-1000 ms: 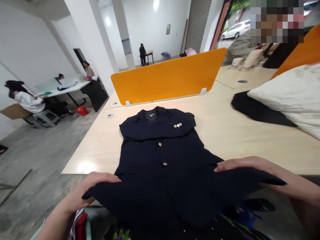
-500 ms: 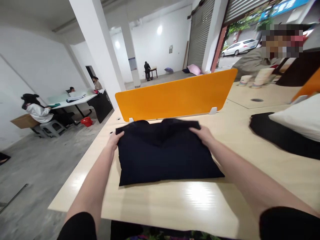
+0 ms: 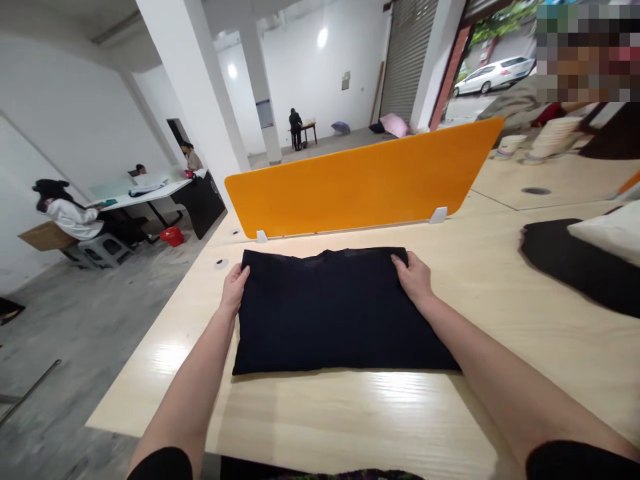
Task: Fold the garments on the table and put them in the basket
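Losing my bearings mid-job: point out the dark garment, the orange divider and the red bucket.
Dark garment (image 3: 335, 317): head view, middle of its upper face.
Orange divider (image 3: 365, 181): head view, centre of its panel.
Red bucket (image 3: 173, 237): head view, its side.

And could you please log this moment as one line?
left hand: gripping garment at far-left corner | right hand: gripping at far-right corner | dark garment: folded, on table | orange divider: upright beyond it
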`<action>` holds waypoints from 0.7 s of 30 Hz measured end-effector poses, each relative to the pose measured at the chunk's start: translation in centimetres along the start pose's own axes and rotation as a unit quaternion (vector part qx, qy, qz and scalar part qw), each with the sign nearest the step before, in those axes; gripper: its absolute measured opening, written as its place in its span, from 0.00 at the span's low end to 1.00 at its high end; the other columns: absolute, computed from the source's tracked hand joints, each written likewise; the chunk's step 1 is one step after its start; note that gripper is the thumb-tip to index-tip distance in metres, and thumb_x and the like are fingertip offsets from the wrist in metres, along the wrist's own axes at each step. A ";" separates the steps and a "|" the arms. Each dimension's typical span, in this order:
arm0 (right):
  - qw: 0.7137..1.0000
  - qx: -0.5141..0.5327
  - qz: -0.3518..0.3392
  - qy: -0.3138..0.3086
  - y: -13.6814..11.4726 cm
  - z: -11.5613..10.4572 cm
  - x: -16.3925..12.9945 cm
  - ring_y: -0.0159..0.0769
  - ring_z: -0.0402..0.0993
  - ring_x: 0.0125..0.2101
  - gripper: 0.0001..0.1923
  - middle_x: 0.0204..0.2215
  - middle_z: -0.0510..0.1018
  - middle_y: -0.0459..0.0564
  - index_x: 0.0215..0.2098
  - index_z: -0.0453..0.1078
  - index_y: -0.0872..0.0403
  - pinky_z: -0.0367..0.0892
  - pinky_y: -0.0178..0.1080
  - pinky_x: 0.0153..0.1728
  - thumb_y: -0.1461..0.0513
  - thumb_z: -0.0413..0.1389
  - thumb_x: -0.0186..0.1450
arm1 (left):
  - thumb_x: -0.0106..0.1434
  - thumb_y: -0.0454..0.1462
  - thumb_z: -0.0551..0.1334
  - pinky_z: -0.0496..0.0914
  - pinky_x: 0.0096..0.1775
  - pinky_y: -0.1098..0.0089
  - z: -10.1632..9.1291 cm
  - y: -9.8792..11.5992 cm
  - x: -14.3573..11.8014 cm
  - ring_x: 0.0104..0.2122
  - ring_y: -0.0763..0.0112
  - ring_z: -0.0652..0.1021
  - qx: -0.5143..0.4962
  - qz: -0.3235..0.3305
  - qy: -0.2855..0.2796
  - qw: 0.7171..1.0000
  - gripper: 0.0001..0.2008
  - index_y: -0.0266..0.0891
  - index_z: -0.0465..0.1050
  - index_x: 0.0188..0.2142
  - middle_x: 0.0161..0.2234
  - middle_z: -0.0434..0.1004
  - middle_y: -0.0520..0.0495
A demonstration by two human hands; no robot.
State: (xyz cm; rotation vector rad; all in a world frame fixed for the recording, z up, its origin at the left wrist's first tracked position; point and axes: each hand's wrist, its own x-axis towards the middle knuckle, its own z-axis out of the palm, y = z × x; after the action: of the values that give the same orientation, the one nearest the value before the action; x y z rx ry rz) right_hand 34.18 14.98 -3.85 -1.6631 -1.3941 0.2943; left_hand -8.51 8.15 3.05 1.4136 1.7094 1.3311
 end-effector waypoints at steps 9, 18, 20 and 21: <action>0.998 -0.035 0.049 -0.007 0.0 -0.2 0.4 0.46 0.72 0.38 0.24 0.36 0.78 0.58 0.42 0.70 0.58 0.64 0.42 0.39 0.48 0.50 0.59 | 0.58 0.49 0.57 0.66 0.37 0.66 0.3 -0.8 1.2 0.36 0.58 0.77 0.216 -0.077 0.034 0.973 0.16 0.37 0.71 0.31 0.29 0.77 0.44; 0.967 -0.223 0.014 -0.119 0.3 -3.1 -2.7 0.52 0.75 0.36 0.28 0.35 0.78 0.63 0.41 0.72 0.58 0.65 0.45 0.34 0.44 0.45 0.63 | 0.65 0.50 0.50 0.65 0.35 0.67 -0.9 -1.1 -7.3 0.37 0.58 0.78 0.440 -0.035 -0.035 0.897 0.17 0.41 0.68 0.32 0.32 0.77 0.43; 0.957 -0.265 -0.017 -0.118 -0.5 -3.5 -4.4 0.51 0.75 0.36 0.25 0.35 0.78 0.63 0.41 0.71 0.58 0.65 0.45 0.33 0.48 0.43 0.66 | 0.68 0.45 0.47 0.65 0.35 0.67 0.1 -1.1 -7.7 0.37 0.58 0.78 0.469 -0.025 -0.025 0.883 0.15 0.40 0.67 0.33 0.32 0.77 0.42; 0.952 -0.280 -0.023 -0.121 -1.0 -3.7 -5.3 0.49 0.75 0.34 0.23 0.34 0.78 0.62 0.41 0.70 0.58 0.65 0.44 0.32 0.51 0.41 0.67 | 0.69 0.43 0.46 0.65 0.35 0.67 0.4 -1.1 -7.8 0.38 0.58 0.78 0.475 -0.023 -0.021 0.880 0.15 0.40 0.67 0.34 0.32 0.77 0.42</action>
State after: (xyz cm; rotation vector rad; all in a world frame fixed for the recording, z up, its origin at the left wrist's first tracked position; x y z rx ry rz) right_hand 34.32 8.54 -2.97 -2.0985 -1.8164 0.0737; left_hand -6.25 0.99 0.53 1.8294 2.4888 0.3632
